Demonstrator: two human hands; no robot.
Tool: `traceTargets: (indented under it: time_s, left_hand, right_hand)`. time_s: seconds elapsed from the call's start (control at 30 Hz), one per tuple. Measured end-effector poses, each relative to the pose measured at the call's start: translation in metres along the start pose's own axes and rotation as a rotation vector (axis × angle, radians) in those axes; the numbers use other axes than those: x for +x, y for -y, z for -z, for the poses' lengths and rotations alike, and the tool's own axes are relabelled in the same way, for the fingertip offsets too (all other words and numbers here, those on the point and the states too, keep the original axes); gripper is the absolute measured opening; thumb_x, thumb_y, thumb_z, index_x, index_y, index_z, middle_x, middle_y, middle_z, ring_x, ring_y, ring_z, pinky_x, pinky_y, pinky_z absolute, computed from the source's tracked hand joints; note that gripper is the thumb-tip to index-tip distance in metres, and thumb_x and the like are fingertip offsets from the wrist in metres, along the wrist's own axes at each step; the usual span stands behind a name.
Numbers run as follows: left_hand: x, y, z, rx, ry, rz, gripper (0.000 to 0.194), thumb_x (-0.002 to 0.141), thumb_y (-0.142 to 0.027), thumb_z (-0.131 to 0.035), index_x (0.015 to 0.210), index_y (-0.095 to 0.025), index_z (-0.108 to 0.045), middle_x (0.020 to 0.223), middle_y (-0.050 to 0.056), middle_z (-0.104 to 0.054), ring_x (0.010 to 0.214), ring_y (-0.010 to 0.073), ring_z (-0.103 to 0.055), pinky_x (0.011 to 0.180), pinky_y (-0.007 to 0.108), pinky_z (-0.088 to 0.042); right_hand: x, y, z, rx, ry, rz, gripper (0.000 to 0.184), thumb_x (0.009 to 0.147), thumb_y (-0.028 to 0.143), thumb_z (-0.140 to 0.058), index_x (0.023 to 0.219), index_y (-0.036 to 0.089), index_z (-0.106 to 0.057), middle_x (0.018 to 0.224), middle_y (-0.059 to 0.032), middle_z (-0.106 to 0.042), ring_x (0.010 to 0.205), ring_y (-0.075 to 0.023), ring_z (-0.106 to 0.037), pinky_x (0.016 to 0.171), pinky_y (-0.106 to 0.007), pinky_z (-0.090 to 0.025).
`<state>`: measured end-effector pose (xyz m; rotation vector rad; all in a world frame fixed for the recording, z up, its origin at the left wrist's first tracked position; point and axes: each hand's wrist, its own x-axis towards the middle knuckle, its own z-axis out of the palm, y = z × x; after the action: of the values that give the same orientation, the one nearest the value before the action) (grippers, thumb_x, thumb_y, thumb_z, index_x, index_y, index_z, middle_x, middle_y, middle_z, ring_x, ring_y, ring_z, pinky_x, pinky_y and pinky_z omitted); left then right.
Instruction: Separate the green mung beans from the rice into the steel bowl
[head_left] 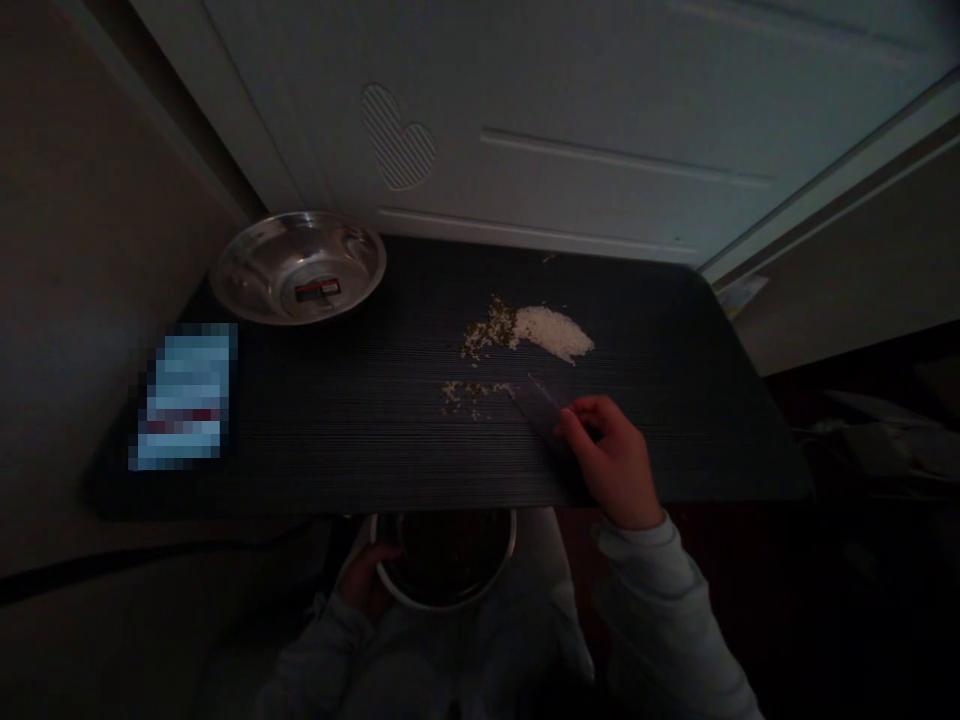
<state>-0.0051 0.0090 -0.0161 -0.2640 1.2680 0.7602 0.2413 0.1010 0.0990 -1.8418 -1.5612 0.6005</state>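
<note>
My right hand (616,462) is closed over the tabletop, pinching a thin, clear plastic piece (541,412) between thumb and fingers. Its far edge touches or nearly touches a small scatter of white and dark green grains (471,390). Behind that lies a pile of white, rice-like grains (555,332), with a mixed patch of green and white grains (489,330) joining its left side. Below the table's front edge, my left hand (366,582) grips the left rim of a round bowl (442,606) at my lap. The bowl's inside is too dark to make out.
A shiny steel basin (247,300) with a label inside stands at the back left of the dark table (345,440). At the left edge lies a blurred, bright screen-like object (186,395). A white panel with a heart relief (397,140) rises behind the table.
</note>
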Motion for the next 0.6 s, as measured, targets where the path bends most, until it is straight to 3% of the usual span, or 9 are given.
traceTargets:
  time_s: [0.4, 0.6]
  left_hand:
    - [-0.007, -0.003, -0.006, 0.013, 0.002, 0.011, 0.019, 0.053, -0.005, -0.047, 0.059, -0.014, -0.063, 0.051, 0.005, -0.065, 0.076, 0.0265, -0.06, 0.072, 0.039, -0.045]
    - [-0.008, -0.002, -0.009, 0.036, -0.059, 0.016, 0.026, 0.053, -0.005, -0.046, 0.07, -0.015, -0.064, 0.051, 0.004, -0.065, 0.076, 0.0264, -0.06, 0.072, 0.04, -0.044]
  right_hand:
    - [-0.001, 0.008, -0.01, 0.001, 0.031, 0.023, 0.015, 0.074, 0.034, -0.044, 0.076, 0.02, -0.049, 0.064, 0.0007, -0.06, 0.062, -0.0133, -0.056, 0.059, -0.024, -0.038]
    - [0.001, 0.006, -0.009, -0.023, -0.052, -0.011, 0.015, 0.074, 0.034, -0.045, 0.076, 0.02, -0.048, 0.063, 0.0008, -0.061, 0.062, -0.0138, -0.056, 0.059, -0.025, -0.038]
